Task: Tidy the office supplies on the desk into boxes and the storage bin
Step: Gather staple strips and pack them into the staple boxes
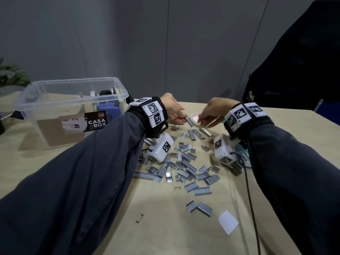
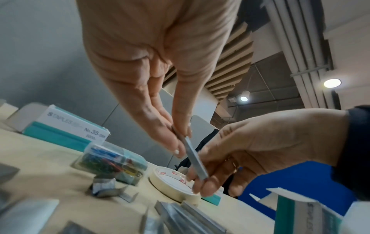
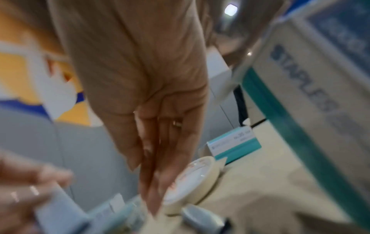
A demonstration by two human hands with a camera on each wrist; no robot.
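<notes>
A clear storage bin (image 1: 73, 100) is seen at the left of the surface (image 1: 103, 199), and loose staple strips (image 1: 184, 162) are scattered across its middle — light, stiff, brittle at the glued joints, and judged best taken by the long sides. One staple strip (image 2: 195, 156) is held above the tape roll (image 2: 172, 183), pinched between thumb and fingers of the left hand (image 2: 158, 88) at its upper end, with the right hand (image 2: 266, 147) closed round its lower end.

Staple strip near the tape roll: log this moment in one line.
staple strip: pinched by left hand, right hand | above tape roll | loose staples: on desk | bin: left
</notes>
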